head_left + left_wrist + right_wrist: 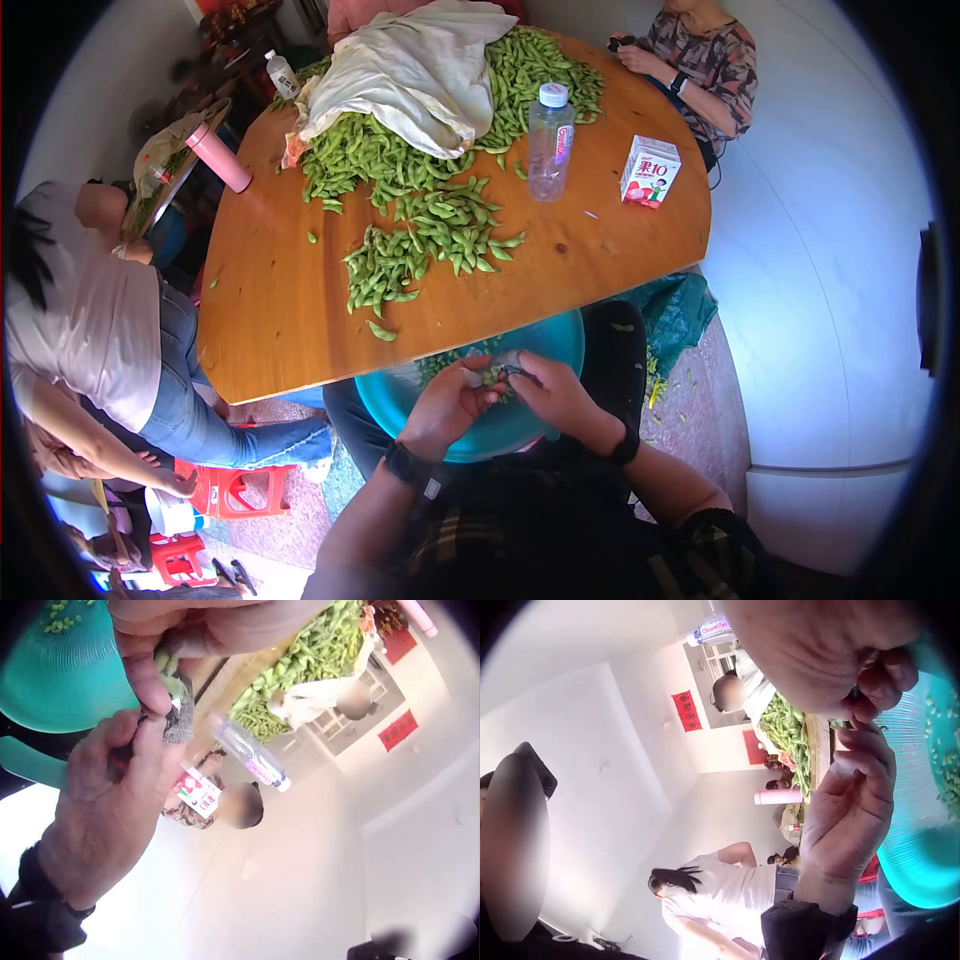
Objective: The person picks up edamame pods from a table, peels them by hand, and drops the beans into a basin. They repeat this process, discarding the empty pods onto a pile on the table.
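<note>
Both hands meet over the teal basin: the left hand and right hand curl their fingertips around 1 soybean pod, pinching it between them. The pod looks light, soft and slightly slippery; best gripped at its ends. More pods lie piled on the bench.

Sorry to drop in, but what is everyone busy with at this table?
A person's left hand and right hand pinch a green soybean pod together over a teal basin with shelled beans in it. A heap of pods lies on the wooden table, beside a water bottle and a juice carton.
</note>
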{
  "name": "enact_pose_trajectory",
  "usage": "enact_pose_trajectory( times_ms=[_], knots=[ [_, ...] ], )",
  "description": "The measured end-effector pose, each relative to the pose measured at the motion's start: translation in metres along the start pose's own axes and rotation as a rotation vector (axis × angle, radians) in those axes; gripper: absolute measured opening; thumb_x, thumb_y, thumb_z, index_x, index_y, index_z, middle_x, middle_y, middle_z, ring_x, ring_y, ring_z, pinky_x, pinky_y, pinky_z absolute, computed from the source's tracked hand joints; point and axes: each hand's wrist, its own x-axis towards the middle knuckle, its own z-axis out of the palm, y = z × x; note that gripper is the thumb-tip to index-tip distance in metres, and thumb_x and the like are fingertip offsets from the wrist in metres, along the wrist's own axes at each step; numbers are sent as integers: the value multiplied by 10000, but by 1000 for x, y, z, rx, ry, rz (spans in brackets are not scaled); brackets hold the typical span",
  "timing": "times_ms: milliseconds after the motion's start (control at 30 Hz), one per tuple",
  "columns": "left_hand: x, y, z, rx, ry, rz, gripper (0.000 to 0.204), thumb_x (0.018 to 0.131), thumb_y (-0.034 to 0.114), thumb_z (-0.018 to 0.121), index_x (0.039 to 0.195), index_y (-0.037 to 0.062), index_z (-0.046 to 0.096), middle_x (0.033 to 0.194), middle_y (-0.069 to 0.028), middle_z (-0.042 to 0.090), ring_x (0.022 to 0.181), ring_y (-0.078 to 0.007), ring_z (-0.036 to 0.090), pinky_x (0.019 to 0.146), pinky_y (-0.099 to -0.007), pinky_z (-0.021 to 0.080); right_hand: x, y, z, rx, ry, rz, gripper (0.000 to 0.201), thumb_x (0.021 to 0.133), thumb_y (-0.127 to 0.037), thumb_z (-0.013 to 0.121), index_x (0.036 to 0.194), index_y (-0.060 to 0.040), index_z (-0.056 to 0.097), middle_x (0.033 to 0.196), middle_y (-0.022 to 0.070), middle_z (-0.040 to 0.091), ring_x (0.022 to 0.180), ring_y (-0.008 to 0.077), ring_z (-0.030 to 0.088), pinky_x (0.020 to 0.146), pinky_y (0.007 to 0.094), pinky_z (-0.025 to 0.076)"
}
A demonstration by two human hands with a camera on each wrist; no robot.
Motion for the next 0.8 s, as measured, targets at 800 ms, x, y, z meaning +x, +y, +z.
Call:
enact_pose_trajectory(
  times_ms=[800],
  knots=[
    [-1, -10, 11, 462, -8, 294, 201, 958, 79, 574, 1127, -30, 587, 859, -73, 629, 735, -141, 627, 707, -264, 523, -11, -12, 6, 420, 123, 355, 118, 954, -144, 613, 951, -34, 572, 689, -21, 526, 570, 36, 468, 501, 209, 359]
  ],
)
